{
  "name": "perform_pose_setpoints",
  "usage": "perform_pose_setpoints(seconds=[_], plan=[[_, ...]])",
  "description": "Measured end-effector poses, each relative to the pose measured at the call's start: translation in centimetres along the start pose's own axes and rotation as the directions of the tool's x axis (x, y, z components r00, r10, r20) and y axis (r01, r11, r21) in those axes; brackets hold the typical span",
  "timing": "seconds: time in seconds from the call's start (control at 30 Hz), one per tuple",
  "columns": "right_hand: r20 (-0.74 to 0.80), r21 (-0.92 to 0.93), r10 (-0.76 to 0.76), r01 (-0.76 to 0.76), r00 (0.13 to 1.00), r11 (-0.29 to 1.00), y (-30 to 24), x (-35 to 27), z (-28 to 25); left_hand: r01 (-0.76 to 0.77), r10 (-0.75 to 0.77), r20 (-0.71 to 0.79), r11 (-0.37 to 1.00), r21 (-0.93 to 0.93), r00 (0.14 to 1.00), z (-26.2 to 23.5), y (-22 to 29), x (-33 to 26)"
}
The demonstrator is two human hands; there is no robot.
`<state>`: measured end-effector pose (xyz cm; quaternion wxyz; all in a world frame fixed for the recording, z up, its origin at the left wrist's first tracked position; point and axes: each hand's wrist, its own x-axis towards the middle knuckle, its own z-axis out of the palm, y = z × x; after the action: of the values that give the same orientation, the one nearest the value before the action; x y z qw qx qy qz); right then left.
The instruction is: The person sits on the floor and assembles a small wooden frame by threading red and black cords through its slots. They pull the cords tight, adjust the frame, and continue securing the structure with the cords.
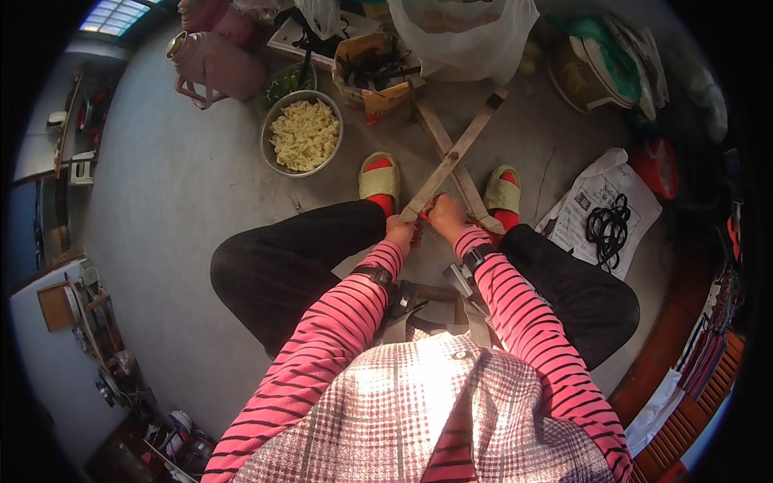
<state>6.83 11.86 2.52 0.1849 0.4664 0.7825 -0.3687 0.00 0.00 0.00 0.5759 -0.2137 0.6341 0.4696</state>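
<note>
Two wooden bars (453, 158), crossed and joined in an X like a folding stool frame, stand between my feet. My left hand (404, 233) is closed around the near end of one bar. Beside it, my right hand (447, 216) is closed at the same end, its fingers bent around something small and red that they mostly hide. Right of my right knee, a coil of black strap or cord (608, 229) lies on a creased printed sheet (581, 208).
A metal bowl (268, 150) of pale yellow pieces stands ahead left, near a pink flask (221, 66). Beyond the bars are an open carton (378, 101) of black strips and a white plastic bag (463, 48). A round bucket (576, 80) stands far right; my slippered feet flank the bars.
</note>
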Motion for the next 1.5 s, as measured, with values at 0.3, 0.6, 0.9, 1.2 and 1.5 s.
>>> perform_pose_setpoints(seconds=[0.3, 0.6, 0.9, 1.2, 1.5], plan=[[-0.049, 0.022, -0.029, 0.030, 0.998, 0.999, 0.7, 1.1, 0.1, 0.008, -0.008, -0.011, 1.000, 0.023, 1.000, 0.5, 0.6, 0.3], [-0.059, 0.045, -0.142, 0.145, 0.988, 0.988, 1.5, 0.6, 0.6, -0.028, 0.027, -0.034, 1.000, -0.011, 0.999, 0.9, 0.4, 0.1], [-0.239, -0.541, -0.652, 0.459, 0.720, 0.705, 0.6, -7.0, -7.1, -0.027, 0.030, -0.047, 0.997, 0.067, 0.998, 0.0, 1.0, 0.9], [-0.245, -0.427, -0.244, 0.122, 0.938, 0.896, 4.9, -9.4, -10.8, -0.085, 0.082, 0.101, 0.996, 0.031, 0.992, -0.6, 0.8, 1.1], [-0.306, -0.416, -0.341, 0.198, 0.889, 0.888, 6.6, -8.2, -10.8, -0.025, 0.029, 0.188, 0.999, -0.027, 0.982, -0.8, 0.8, 3.2]])
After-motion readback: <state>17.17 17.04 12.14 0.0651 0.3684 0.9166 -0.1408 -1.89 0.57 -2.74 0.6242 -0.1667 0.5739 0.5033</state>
